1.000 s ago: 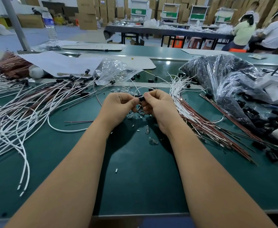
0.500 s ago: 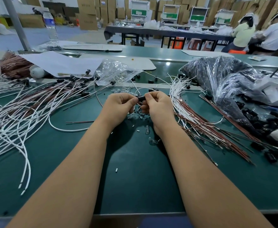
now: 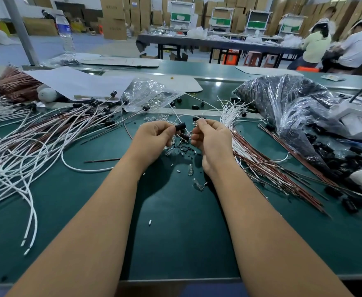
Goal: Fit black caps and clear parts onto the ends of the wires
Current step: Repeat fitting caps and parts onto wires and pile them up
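Observation:
My left hand [image 3: 154, 139] pinches a black cap [image 3: 180, 126] between thumb and fingers above the green table. A short gap to its right, my right hand [image 3: 210, 137] pinches a small clear part [image 3: 195, 124] at its fingertips. A thin white wire [image 3: 185, 116] loops up behind both hands. Loose black caps and clear parts [image 3: 181, 146] lie on the table just under the hands. White and brown wires with black caps fitted [image 3: 94, 110] fan out at the left. Bare white and brown wires [image 3: 253, 155] lie at the right.
A clear bag of clear parts [image 3: 150, 94] sits behind the hands. Large plastic bags of black caps [image 3: 293, 108] fill the right side. Single clear parts [image 3: 190, 169] lie near my right wrist. A water bottle [image 3: 65, 35] stands at the back left. Two people sit far right.
My hands were pressed together on the black cap; now they have drawn apart, the left keeping the cap and the right holding a clear part.

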A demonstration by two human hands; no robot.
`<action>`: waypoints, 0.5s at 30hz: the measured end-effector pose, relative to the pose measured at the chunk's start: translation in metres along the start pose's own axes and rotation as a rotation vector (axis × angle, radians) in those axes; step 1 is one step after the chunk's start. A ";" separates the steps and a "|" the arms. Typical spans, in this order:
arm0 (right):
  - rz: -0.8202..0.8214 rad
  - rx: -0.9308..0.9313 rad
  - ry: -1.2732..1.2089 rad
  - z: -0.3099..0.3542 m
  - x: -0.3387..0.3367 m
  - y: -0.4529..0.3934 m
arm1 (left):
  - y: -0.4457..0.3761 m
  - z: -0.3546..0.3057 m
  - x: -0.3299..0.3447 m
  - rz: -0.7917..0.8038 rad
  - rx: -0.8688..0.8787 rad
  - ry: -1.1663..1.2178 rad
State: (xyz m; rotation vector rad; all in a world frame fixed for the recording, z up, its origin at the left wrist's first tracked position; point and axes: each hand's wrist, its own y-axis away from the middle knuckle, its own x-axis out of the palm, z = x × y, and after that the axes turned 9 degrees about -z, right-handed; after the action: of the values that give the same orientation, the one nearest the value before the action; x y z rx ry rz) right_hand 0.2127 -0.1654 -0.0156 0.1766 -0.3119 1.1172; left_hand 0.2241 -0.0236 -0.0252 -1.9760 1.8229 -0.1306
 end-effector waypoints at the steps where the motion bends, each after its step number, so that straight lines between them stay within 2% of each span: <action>1: 0.005 0.010 0.002 0.001 0.000 0.001 | 0.000 0.000 0.000 0.003 -0.004 -0.001; 11: 0.093 0.040 -0.098 0.009 -0.003 0.000 | 0.002 0.000 -0.002 0.005 -0.019 0.023; 15: 0.080 0.016 -0.012 0.011 -0.005 0.000 | 0.003 -0.003 -0.003 0.012 -0.016 0.027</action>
State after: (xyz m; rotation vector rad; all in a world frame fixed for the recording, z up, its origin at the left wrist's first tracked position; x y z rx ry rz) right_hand 0.2086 -0.1727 -0.0070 0.1870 -0.3232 1.1985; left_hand 0.2200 -0.0220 -0.0233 -1.9836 1.8573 -0.1395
